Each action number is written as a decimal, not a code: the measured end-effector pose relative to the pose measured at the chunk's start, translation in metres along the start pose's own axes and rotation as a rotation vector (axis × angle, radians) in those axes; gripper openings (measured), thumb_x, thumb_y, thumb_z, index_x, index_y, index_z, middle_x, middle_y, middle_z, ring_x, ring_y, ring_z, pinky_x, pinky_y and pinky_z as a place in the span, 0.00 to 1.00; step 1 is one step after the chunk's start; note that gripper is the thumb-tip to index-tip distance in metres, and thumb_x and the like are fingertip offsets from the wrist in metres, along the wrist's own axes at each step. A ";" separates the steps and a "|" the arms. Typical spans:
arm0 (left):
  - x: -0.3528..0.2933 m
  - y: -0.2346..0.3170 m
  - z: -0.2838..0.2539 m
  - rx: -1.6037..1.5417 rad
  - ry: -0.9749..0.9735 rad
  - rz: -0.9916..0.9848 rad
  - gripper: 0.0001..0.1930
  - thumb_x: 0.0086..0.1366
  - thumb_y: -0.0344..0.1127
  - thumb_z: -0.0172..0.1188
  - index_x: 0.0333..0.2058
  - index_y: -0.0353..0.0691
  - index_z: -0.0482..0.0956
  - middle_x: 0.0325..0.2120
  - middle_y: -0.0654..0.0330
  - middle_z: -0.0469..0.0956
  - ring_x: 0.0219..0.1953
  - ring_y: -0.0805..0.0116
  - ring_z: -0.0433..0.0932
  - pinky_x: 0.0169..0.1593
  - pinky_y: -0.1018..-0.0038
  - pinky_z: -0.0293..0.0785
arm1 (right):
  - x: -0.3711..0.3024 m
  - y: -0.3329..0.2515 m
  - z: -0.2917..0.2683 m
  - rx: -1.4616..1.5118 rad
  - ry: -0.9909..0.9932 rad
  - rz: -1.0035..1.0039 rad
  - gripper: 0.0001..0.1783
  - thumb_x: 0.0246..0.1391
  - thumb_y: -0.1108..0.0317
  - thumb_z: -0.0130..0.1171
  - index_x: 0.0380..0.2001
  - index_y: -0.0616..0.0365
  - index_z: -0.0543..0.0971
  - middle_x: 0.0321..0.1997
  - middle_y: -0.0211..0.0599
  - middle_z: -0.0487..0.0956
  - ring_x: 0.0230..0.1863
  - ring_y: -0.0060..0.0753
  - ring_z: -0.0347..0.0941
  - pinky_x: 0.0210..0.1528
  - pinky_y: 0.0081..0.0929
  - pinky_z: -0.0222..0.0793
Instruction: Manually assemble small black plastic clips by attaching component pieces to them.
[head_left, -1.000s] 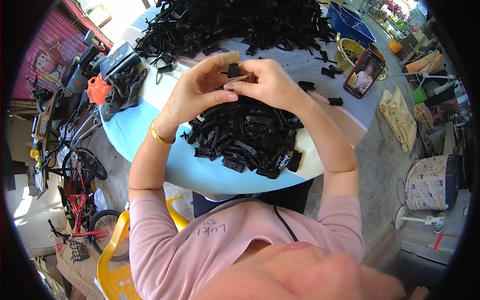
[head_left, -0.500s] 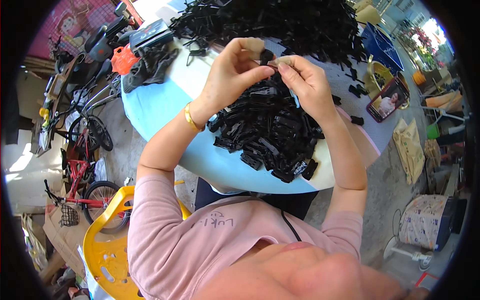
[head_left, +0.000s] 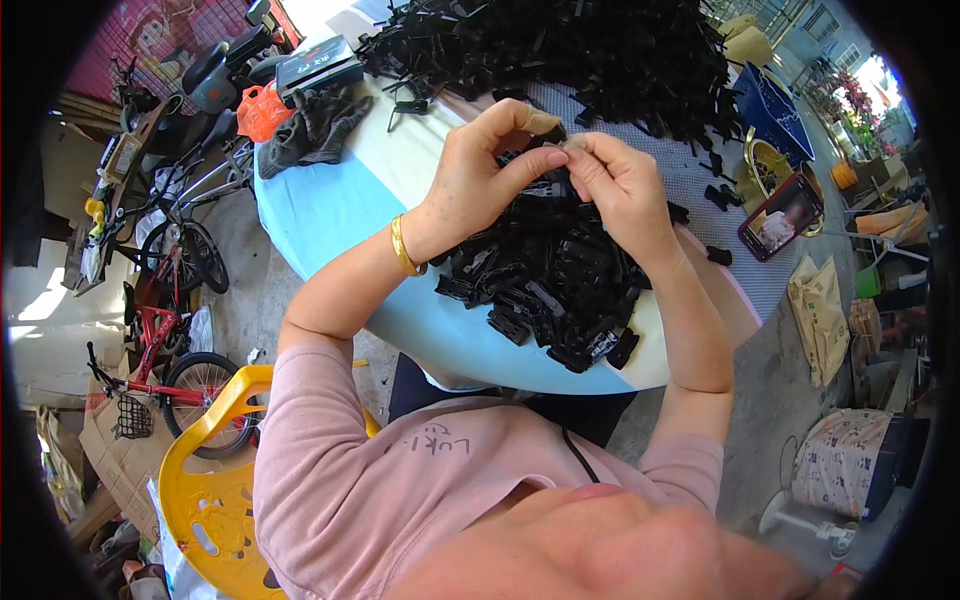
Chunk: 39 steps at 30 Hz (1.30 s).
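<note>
Above the table, my left hand [head_left: 480,175] pinches a small black plastic piece [head_left: 557,134] between thumb and forefinger, mostly hidden by the fingers. The fingertips of my right hand [head_left: 620,185] are closed against it, touching the left thumb tip. Whether the right fingers hold a separate part is too small to tell. Directly below both hands lies a heap of black plastic pieces [head_left: 545,285], near the table's front edge. Farther back spreads a much larger mound of thin black parts [head_left: 570,50].
A phone [head_left: 781,218] with a lit screen leans at the table's right, near a yellow basket [head_left: 765,165] and a blue crate [head_left: 775,110]. Dark gloves [head_left: 315,130], an orange bag [head_left: 263,112] and a box [head_left: 318,68] sit at left. A yellow chair [head_left: 215,480] stands beside me.
Both hands have shifted slightly down and right in the picture, the fingertips drawn closer over the black piece. The surroundings have shifted a little as the view turned.
</note>
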<state>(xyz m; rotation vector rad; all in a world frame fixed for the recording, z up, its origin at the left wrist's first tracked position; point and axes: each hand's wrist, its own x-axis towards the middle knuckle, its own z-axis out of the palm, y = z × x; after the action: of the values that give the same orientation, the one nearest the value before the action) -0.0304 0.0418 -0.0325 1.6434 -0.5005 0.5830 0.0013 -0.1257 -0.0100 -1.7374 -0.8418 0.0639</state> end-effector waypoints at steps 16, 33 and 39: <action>0.014 0.024 -0.015 -0.614 -0.012 -0.192 0.15 0.67 0.31 0.39 0.52 0.35 0.59 0.47 0.42 0.68 0.46 0.57 0.74 0.48 0.69 0.74 | 0.000 -0.002 -0.010 -0.210 0.169 -0.400 0.08 0.44 0.74 0.63 0.29 0.62 0.75 0.20 0.25 0.71 0.19 0.13 0.62 0.21 0.12 0.59; -0.003 0.024 0.002 -0.162 -0.211 -0.271 0.24 0.58 0.19 0.53 0.54 0.32 0.60 0.44 0.58 0.71 0.44 0.73 0.73 0.47 0.79 0.70 | 0.002 0.001 -0.007 -0.026 0.033 -0.110 0.09 0.47 0.71 0.62 0.30 0.61 0.75 0.25 0.26 0.76 0.27 0.12 0.69 0.29 0.10 0.65; 0.005 0.020 -0.001 -0.437 -0.173 -0.322 0.21 0.58 0.21 0.53 0.51 0.32 0.63 0.43 0.56 0.72 0.42 0.74 0.73 0.46 0.78 0.72 | 0.003 0.001 -0.017 0.191 -0.075 0.069 0.11 0.58 0.68 0.48 0.37 0.64 0.75 0.21 0.22 0.68 0.20 0.11 0.59 0.22 0.10 0.53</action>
<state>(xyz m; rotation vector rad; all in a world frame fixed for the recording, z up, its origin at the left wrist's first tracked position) -0.0391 0.0398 -0.0135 1.3209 -0.4395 0.0818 0.0117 -0.1376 -0.0040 -1.5910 -0.8034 0.2489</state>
